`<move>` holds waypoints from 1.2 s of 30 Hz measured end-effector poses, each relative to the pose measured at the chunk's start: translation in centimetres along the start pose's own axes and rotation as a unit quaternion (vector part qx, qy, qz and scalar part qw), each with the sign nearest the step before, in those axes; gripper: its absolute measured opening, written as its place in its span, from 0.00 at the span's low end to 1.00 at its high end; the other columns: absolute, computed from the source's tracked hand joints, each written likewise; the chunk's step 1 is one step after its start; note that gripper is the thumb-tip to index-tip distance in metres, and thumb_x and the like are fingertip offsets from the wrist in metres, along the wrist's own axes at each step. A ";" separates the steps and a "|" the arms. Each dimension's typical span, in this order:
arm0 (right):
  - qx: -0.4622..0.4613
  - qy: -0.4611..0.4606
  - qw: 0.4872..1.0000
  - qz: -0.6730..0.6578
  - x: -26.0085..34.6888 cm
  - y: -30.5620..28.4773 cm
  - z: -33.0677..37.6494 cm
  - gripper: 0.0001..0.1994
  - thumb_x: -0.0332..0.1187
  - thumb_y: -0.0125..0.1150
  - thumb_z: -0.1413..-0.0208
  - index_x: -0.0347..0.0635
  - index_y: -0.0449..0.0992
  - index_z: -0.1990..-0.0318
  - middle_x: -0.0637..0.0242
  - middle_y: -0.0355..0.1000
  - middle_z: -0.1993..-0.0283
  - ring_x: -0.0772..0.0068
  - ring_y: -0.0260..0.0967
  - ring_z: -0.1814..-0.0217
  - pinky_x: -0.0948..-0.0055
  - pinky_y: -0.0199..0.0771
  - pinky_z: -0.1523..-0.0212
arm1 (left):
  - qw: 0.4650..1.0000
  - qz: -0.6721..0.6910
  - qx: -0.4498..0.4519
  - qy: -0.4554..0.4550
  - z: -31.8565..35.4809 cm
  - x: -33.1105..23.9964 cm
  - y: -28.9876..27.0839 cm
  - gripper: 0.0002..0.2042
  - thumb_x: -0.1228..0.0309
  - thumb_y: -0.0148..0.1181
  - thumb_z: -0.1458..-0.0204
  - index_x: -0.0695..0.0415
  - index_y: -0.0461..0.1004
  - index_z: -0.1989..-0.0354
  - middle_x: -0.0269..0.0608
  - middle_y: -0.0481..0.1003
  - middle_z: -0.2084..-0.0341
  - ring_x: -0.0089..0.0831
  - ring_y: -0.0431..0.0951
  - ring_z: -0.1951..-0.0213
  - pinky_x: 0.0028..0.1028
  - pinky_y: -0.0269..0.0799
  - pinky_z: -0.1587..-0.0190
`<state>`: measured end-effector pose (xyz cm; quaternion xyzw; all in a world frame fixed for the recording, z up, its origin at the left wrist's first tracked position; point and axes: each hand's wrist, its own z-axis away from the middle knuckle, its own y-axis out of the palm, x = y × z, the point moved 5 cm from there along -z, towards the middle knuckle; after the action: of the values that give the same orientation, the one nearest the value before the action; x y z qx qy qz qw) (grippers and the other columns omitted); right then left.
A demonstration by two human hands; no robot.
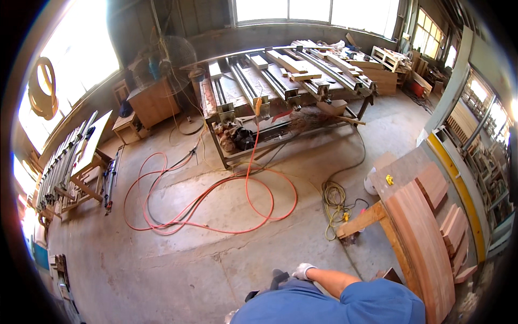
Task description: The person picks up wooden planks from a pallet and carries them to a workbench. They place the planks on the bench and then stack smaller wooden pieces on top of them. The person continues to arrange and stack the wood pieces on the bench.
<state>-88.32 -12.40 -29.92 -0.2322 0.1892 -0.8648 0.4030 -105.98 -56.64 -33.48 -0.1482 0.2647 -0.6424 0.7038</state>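
My right hand (303, 270) wears a white glove and shows at the lower edge, at the end of a bare forearm coming out of a blue sleeve (372, 302). Its fingers look curled, next to a dark object (278, 278) that I cannot identify. Whether it grips that object is unclear. A small pale patch (231, 316) at the bottom edge may be my left hand, mostly hidden by the blue shirt. A stack of reddish curved wooden boards (426, 243) lies just right of my right arm.
Orange hose (216, 200) and a yellow cable coil (333, 201) loop over the concrete floor ahead. A long metal clamp bench (280, 86) stands beyond. Bar clamps and a rack (70, 162) line the left wall, and wooden blocks (454, 229) lie to the right.
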 end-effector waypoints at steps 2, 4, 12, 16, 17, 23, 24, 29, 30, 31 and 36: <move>0.001 0.020 1.000 -0.007 -0.5 -0.7 0.6 0.22 0.52 0.51 0.38 0.52 0.83 0.48 0.52 0.77 0.41 0.49 0.74 0.38 0.57 0.74 0.40 | 1.000 -0.003 0.000 0.003 -0.2 -0.3 0.4 0.30 0.40 0.52 0.40 0.51 0.79 0.42 0.47 0.76 0.40 0.46 0.72 0.35 0.41 0.63 0.32; 0.019 -0.004 0.999 0.032 0.4 -2.2 1.4 0.21 0.51 0.52 0.39 0.53 0.83 0.48 0.53 0.77 0.41 0.50 0.74 0.38 0.58 0.75 0.40 | 1.000 -0.008 -0.004 0.004 -0.1 0.5 0.9 0.31 0.40 0.52 0.41 0.51 0.79 0.42 0.47 0.76 0.40 0.46 0.72 0.35 0.41 0.63 0.31; 0.026 -0.113 0.986 0.123 0.3 -3.6 1.2 0.17 0.37 0.57 0.42 0.59 0.86 0.48 0.64 0.82 0.47 0.61 0.80 0.44 0.64 0.78 0.42 | 0.996 0.081 -0.008 -0.040 5.1 -0.3 1.6 0.31 0.40 0.49 0.39 0.50 0.77 0.39 0.45 0.73 0.37 0.48 0.69 0.33 0.42 0.57 0.28; 0.043 -0.002 0.997 -0.060 -1.3 -3.4 0.0 0.14 0.38 0.62 0.42 0.51 0.87 0.51 0.65 0.84 0.51 0.69 0.82 0.52 0.69 0.81 0.48 | 0.998 0.059 -0.009 -0.037 8.8 -4.0 -0.8 0.30 0.42 0.48 0.38 0.50 0.77 0.38 0.46 0.72 0.36 0.47 0.69 0.33 0.40 0.58 0.29; 0.052 0.011 0.996 -0.074 -1.0 -3.9 0.4 0.14 0.39 0.63 0.42 0.49 0.87 0.52 0.65 0.84 0.53 0.70 0.82 0.54 0.70 0.81 0.50 | 0.995 0.081 -0.009 -0.056 10.7 -4.8 -1.5 0.30 0.42 0.48 0.38 0.51 0.76 0.38 0.46 0.72 0.36 0.47 0.70 0.33 0.40 0.58 0.29; 0.083 0.012 0.996 -0.032 0.9 -5.9 0.6 0.22 0.52 0.61 0.39 0.40 0.87 0.57 0.61 0.84 0.62 0.66 0.81 0.63 0.68 0.80 0.55 | 0.999 0.041 -0.022 -0.015 9.3 -1.5 3.1 0.32 0.43 0.43 0.36 0.56 0.75 0.38 0.50 0.71 0.36 0.46 0.69 0.33 0.38 0.61 0.30; 0.091 0.024 0.995 -0.036 1.4 -6.6 0.9 0.23 0.54 0.61 0.39 0.40 0.87 0.57 0.61 0.84 0.63 0.67 0.80 0.63 0.68 0.80 0.56 | 0.997 0.067 -0.020 -0.037 9.5 -1.8 3.1 0.32 0.43 0.44 0.36 0.57 0.75 0.38 0.50 0.71 0.36 0.46 0.69 0.33 0.38 0.61 0.31; 0.116 0.026 0.987 -0.112 4.1 -8.5 0.8 0.25 0.53 0.59 0.35 0.36 0.85 0.59 0.63 0.84 0.62 0.70 0.79 0.65 0.67 0.79 0.61 | 1.000 0.014 0.005 -0.013 8.6 -0.6 4.4 0.32 0.44 0.44 0.36 0.57 0.74 0.36 0.51 0.70 0.35 0.46 0.69 0.33 0.37 0.61 0.31; 0.113 0.039 0.982 -0.144 4.3 -8.4 0.9 0.24 0.52 0.61 0.36 0.36 0.85 0.60 0.63 0.84 0.62 0.69 0.79 0.65 0.67 0.79 0.62 | 1.000 0.020 0.000 -0.017 8.3 -0.2 4.8 0.32 0.44 0.43 0.36 0.57 0.74 0.36 0.51 0.70 0.35 0.46 0.69 0.33 0.38 0.61 0.31; 0.111 0.050 0.978 -0.172 4.6 -8.4 0.8 0.23 0.51 0.62 0.36 0.35 0.85 0.60 0.62 0.83 0.62 0.69 0.79 0.66 0.67 0.79 0.63 | 0.999 0.029 -0.006 -0.023 8.1 0.2 5.3 0.32 0.44 0.43 0.36 0.57 0.74 0.36 0.51 0.70 0.35 0.46 0.69 0.33 0.38 0.61 0.31; 0.158 -0.044 0.986 0.020 2.8 -5.5 -2.6 0.20 0.54 0.55 0.35 0.51 0.83 0.50 0.62 0.82 0.53 0.65 0.81 0.55 0.67 0.81 0.54 | 0.975 0.192 -0.039 -0.109 16.9 -4.5 -1.7 0.30 0.46 0.44 0.36 0.55 0.75 0.38 0.51 0.72 0.37 0.48 0.71 0.34 0.39 0.62 0.31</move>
<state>-94.66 -10.89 -28.59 -0.1994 0.0374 -0.8645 0.4599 -98.00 -54.61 -17.93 -0.1912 0.2345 -0.4644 0.8324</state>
